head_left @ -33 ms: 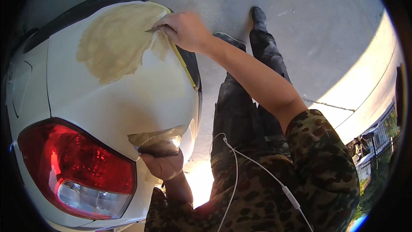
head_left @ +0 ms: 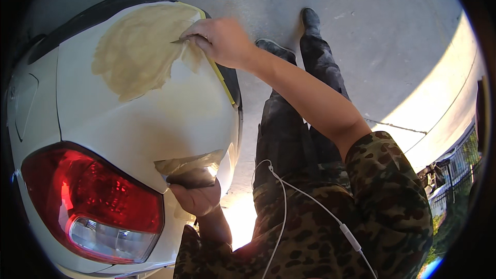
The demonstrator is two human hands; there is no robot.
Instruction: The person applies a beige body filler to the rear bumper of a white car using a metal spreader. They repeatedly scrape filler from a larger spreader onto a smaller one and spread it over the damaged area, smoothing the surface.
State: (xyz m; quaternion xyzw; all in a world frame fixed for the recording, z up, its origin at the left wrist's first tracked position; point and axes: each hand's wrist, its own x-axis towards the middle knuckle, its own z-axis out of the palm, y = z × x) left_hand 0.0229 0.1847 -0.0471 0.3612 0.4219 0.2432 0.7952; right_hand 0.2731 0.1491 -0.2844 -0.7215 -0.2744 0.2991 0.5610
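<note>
A broad patch of tan body filler (head_left: 132,54) covers part of the white car's rear panel (head_left: 98,119). My right hand (head_left: 222,41) is closed on a thin filler spreader (head_left: 186,39), whose edge sits over the right side of the patch. Below it a thinner tan smear (head_left: 192,58) runs down next to yellow masking tape (head_left: 219,77). Nearer to me, my left hand (head_left: 199,199) grips a flat metal plate (head_left: 194,176) with tan filler along its upper part. My left fingers are mostly hidden under that plate.
A red and clear tail light (head_left: 93,206) fills the lower left. Black trim (head_left: 103,8) borders the panel's far side. White earphone cord (head_left: 310,196) hangs before my camouflage clothing. My legs (head_left: 289,119) stand right of the car on grey concrete (head_left: 382,51), partly sunlit.
My right hand and the spreader have shifted slightly left and a little toward me. My left hand and the metal plate stay almost in place.
</note>
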